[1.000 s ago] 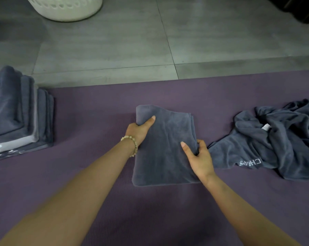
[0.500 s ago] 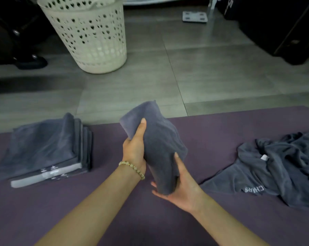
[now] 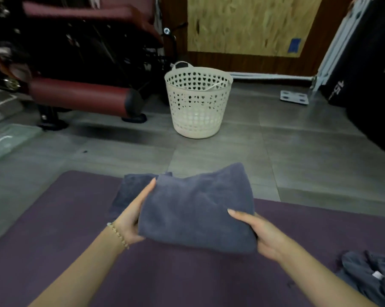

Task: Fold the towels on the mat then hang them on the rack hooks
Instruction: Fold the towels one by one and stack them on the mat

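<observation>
Holding the folded towel (image 3: 196, 209) up off the mat (image 3: 76, 218) with both hands, one on each short side, probably so the layers aren't sliding apart. The left hand (image 3: 133, 220) is lying along the left edge, fingers pressed together and pointing away, thumb tucking underneath. The right hand (image 3: 264, 237) is pinching the right edge with the thumb on top. Its other fingers are hiding under the cloth, so I can't tell how they're lying. The towel is partly covering the stack of folded towels (image 3: 129, 189) at the mat's far edge, so I'm guessing it's getting parked there. Nothing to hang it on is showing. A crumpled towel (image 3: 368, 278) is waiting at the right, and the laundry basket (image 3: 198, 103) is sitting beyond on the floor (image 3: 275, 151).
</observation>
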Tool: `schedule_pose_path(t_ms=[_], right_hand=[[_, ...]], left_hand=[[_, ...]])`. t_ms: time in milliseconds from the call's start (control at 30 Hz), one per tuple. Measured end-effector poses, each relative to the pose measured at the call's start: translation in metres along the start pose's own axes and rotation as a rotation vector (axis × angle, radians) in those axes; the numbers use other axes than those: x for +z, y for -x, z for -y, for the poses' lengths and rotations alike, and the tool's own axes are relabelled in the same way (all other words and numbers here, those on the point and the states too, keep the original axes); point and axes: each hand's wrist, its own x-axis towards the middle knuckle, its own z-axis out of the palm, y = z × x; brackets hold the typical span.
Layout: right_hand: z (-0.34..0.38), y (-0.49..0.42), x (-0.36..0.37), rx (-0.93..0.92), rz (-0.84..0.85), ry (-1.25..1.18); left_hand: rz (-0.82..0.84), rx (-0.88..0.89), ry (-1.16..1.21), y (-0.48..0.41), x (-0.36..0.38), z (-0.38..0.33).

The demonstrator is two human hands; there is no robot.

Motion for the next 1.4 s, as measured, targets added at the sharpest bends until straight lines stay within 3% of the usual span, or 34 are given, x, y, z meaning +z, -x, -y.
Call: schedule_pose_path(t_ms=[200,333,467,633,733,833,900,1000,1233,1400], right_hand=[[0.003,-0.008,0.053,0.088,0.022,0.207],[-0.009,-0.033,0.082,-0.016,0.041,0.453],[-0.015,-0.084,0.111,-0.193,0.028,0.665],[-0.003,-0.167,0.141,-0.298,-0.072,0.521],[-0.011,-0.211,0.148,-0.228,-0.253,0.516],[-0.033,-0.221,0.134,-0.175,-0.375,0.883],[-0.049,-0.221,0.117,-0.124,-0.314,1.113],[-0.065,-0.220,0.093,-0.065,-0.231,1.348],[-0.035,-0.190,0.050,-0.238,-0.184,1.569],[-0.001,-0.146,-0.004,-0.321,-0.257,1.589]], left_hand=[[-0.033,-0.009,-0.133,0.033,-0.066,-0.026],[-0.017,0.047,-0.284,0.032,-0.114,-0.020],[-0.169,0.186,-0.548,0.006,-0.145,-0.034],[-0.474,0.445,-0.727,-0.038,-0.164,-0.095],[-0.607,0.449,-0.893,-0.066,-0.184,-0.110],[-0.607,0.250,-1.181,-0.082,-0.212,-0.081],[-0.568,0.100,-1.277,-0.086,-0.223,-0.053],[-0.545,0.020,-1.302,-0.088,-0.228,-0.025],[-0.509,0.112,-1.634,-0.093,-0.177,-0.015],[-0.404,0.227,-1.719,-0.104,-0.099,-0.004]])
